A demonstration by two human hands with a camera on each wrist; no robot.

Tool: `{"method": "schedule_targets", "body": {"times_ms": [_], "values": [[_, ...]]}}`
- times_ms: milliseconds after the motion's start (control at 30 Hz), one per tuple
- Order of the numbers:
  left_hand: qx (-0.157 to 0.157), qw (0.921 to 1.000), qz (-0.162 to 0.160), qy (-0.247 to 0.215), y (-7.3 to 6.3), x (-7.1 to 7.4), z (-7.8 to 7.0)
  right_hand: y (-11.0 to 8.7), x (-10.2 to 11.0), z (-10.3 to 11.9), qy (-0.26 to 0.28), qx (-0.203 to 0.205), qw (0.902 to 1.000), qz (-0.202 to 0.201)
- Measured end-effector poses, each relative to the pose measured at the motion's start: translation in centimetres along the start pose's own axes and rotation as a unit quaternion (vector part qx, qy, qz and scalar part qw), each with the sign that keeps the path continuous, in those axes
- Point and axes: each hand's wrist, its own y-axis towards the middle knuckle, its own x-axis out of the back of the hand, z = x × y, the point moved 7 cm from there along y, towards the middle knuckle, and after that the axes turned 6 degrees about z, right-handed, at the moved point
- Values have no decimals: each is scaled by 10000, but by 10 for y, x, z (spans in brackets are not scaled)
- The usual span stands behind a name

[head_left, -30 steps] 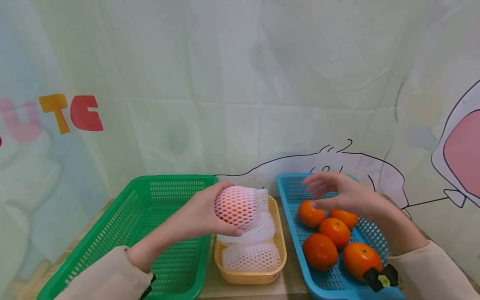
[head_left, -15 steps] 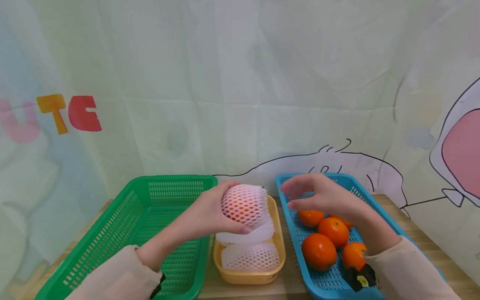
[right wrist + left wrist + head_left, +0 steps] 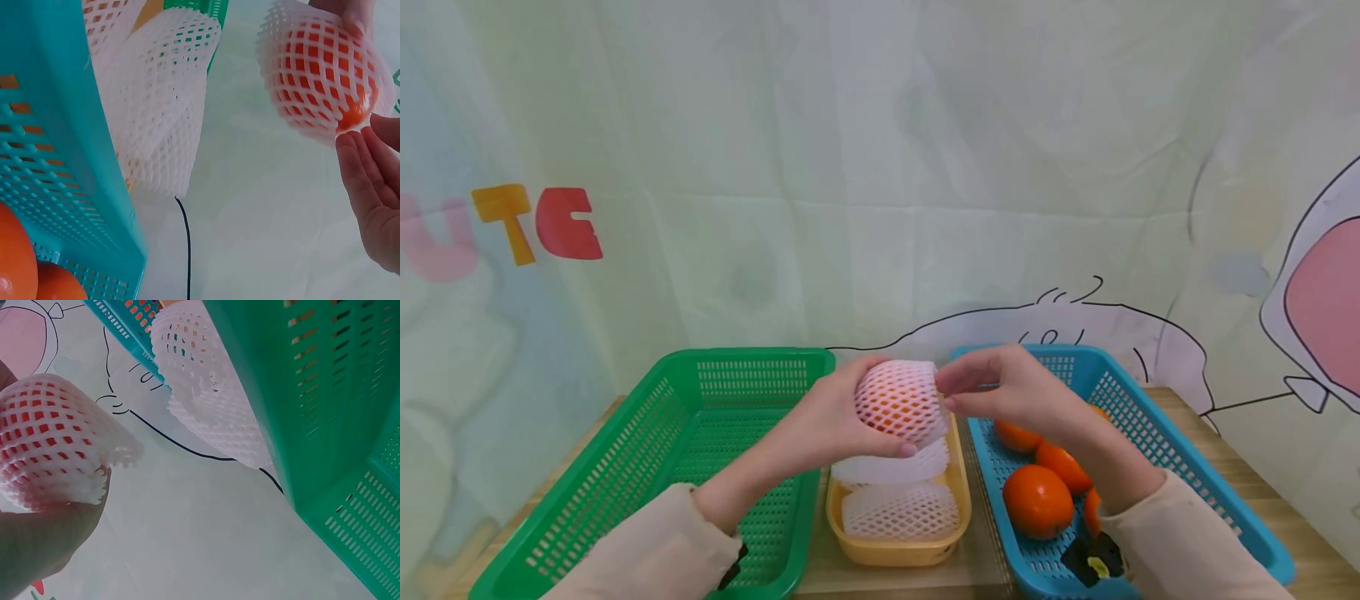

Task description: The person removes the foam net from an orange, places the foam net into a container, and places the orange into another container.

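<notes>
My left hand point(image 3: 835, 417) holds an orange point(image 3: 354, 112) dressed in a white foam net point(image 3: 897, 400), raised over the yellow basket point(image 3: 898, 554). Its thumb lies along the near side of the net. In the right wrist view, bare orange skin shows at the net's open end. My right hand point(image 3: 1018, 392) comes in from the right, its thumb and fingertips right at that open edge with a small gap between them. More foam nets point(image 3: 901, 510) lie flat in the yellow basket below.
A green basket point(image 3: 816, 508) stands on the left, its visible floor bare. On the right, a blue basket point(image 3: 1217, 500) holds several oranges point(image 3: 1037, 502), partly hidden by my right forearm. A printed cloth point(image 3: 865, 208) hangs behind the wooden table point(image 3: 1311, 525).
My right hand has moved left from above the blue basket to the net's open edge. My left hand has shifted slightly right with the netted orange.
</notes>
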Motion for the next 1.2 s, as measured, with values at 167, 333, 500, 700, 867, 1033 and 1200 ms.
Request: {"method": "schedule_targets", "body": {"times_ms": [167,333,500,700,867,1033,1200], "values": [[11,10000,-82,-51,1,-2,-2,2,-2,3,148,50,9996,-228],[49,9994,-259,-241,2,-2,-2,4,-6,4,372,208,9988,-221],[164,9969,-484,-601,2,-2,-2,6,-9,1,664,221,9975,-133],[216,9925,-404,-1138,3,-4,-4,8,-12,2,1012,390,9941,-9],[22,9905,-4,-1378,2,-11,-8,8,-17,5,1546,554,9858,340],[-174,9905,231,-1343,3,-14,-13,8,-19,4,1749,704,9806,542],[-385,9938,356,-981,4,-11,-13,8,-18,3,1648,707,9827,461]]}}
